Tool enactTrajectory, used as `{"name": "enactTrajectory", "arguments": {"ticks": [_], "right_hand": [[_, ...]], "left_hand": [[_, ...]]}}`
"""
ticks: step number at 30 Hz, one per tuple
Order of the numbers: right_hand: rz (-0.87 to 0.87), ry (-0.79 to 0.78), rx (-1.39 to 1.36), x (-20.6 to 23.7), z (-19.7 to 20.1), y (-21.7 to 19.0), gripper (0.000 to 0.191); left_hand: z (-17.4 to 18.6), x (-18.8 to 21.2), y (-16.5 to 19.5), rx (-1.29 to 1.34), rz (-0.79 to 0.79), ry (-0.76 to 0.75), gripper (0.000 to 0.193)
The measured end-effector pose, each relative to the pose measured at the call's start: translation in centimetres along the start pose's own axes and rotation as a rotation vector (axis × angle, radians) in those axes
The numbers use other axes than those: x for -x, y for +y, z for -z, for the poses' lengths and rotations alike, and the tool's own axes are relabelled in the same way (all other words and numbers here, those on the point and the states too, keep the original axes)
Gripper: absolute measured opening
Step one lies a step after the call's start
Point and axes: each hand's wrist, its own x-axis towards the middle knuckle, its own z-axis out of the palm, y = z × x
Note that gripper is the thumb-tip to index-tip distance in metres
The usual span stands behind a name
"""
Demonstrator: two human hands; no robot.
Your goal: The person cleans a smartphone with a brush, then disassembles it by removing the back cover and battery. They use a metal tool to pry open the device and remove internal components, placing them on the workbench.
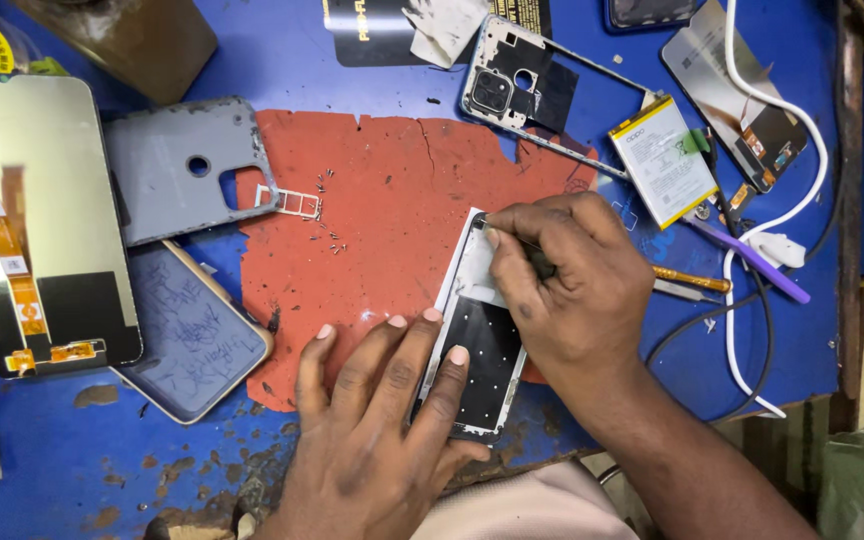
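A phone frame [476, 330] with a white upper part and a black dotted lower part lies on a red mat [382, 220]. My left hand [377, 420] presses flat on its lower left edge, fingers spread. My right hand [567, 280] grips a thin dark tool [537, 258] whose tip touches the frame's top corner.
A grey back cover [177, 165], a SIM tray [292, 202] and several tiny screws [330, 232] lie at the mat's left. A display panel [37, 220] and a phone [187, 335] sit far left. A midframe [527, 90], battery [664, 158], purple tool [752, 262] and white cable [802, 140] lie right.
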Motion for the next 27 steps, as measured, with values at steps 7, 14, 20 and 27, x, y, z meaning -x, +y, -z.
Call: {"name": "enactTrajectory", "arguments": {"ticks": [7,14,20,27], "right_hand": [[0.017,-0.029,0.007,-0.03,0.01,0.09,0.009],[0.096,-0.08,0.052,0.09,0.32,0.12,0.008],[0.041,-0.065,0.004,-0.16,0.07,0.22,0.006],[0.125,-0.083,0.05,0.18,0.37,-0.06,0.008]], "left_hand": [[-0.09,0.14,-0.07,-0.002,-0.008,0.014,0.067],[-0.1,0.12,-0.09,-0.004,-0.008,-0.004,0.066],[0.02,0.18,0.01,0.008,0.006,-0.018,0.067],[0.05,0.13,-0.04,0.002,-0.005,-0.011,0.067]]}}
